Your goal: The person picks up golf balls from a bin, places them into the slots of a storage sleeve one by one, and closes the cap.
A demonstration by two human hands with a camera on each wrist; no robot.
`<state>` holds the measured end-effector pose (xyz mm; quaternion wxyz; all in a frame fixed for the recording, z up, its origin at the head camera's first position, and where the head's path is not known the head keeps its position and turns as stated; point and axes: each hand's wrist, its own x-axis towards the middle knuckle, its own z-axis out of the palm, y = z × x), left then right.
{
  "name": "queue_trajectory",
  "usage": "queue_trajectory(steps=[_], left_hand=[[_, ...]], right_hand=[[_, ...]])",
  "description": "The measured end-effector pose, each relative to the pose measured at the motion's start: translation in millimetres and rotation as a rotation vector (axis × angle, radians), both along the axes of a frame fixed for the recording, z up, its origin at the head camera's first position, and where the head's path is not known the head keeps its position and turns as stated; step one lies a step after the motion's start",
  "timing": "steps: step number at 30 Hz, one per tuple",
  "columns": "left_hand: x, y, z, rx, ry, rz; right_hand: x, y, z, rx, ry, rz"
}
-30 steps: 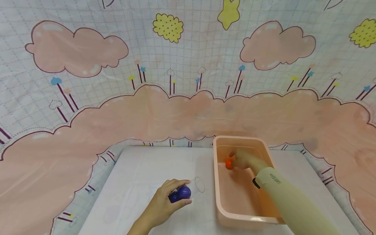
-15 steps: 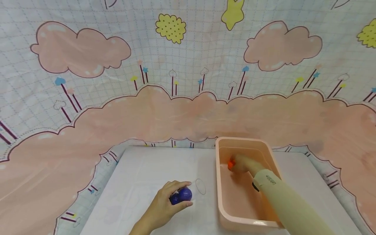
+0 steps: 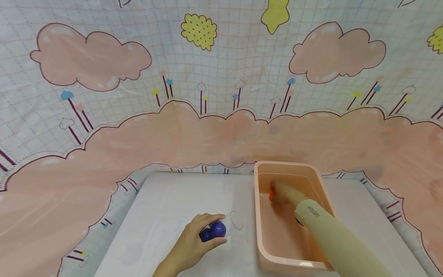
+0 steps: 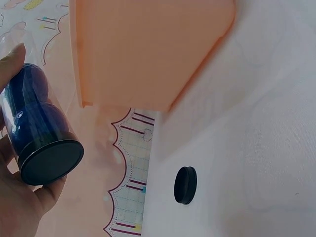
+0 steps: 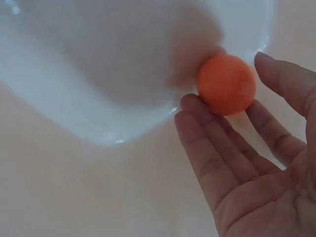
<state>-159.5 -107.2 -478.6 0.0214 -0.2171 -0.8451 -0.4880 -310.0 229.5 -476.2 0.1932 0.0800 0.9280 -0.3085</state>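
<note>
My left hand (image 3: pixel 194 238) grips a clear plastic tube (image 3: pixel 236 220) that lies tilted above the table, its round mouth toward the bin. Blue-purple balls (image 3: pixel 218 229) sit inside it, and a black cap (image 4: pixel 52 163) covers its near end in the left wrist view. Down in the peach plastic bin (image 3: pixel 261 246), my right hand (image 3: pixel 284 192) reaches to an orange ball (image 5: pixel 227 85) near the far left corner. The fingers lie under and beside this ball, with the thumb a little apart from it. From the head view, the hand covers much of the ball.
A loose black cap (image 4: pixel 185 185) rests on the white table (image 3: pixel 180 196). The bin stands on the table's right part with raised walls. A printed curtain (image 3: pixel 214 134) hangs behind and along the sides.
My right hand has closed in around the orange ball, covering more of it in the head view. The left hand and tube stay nearly still; the head view has shifted slightly.
</note>
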Motion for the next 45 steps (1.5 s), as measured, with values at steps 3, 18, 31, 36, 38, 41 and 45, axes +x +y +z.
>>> queue_trajectory(steps=[3,18,31,36,38,41,45], left_hand=[[1.2,-0.6,-0.2,0.000,-0.006,0.000],[4.8,-3.5,0.4,0.000,-0.025,-0.013],[5.3,-5.9,2.9,-0.006,-0.029,-0.016],[6.2,-6.8,3.0,-0.015,-0.036,-0.021],[6.6,-6.8,3.0,-0.015,-0.039,-0.023],[6.7,-6.8,3.3,-0.012,-0.039,-0.023],[6.5,-6.6,3.5,-0.006,-0.038,-0.026]], right_hand=[[8.9,-1,3.9,0.027,0.006,-0.002],[14.8,1,4.5,0.066,-0.010,0.017],[4.3,-4,28.6,0.212,0.210,0.470],[7.2,-5,37.2,0.194,0.223,0.495],[10.2,-6,40.2,0.197,0.225,0.507],[13.9,-8,44.4,0.203,0.225,0.519],[19.1,-10,50.2,0.188,0.218,0.514]])
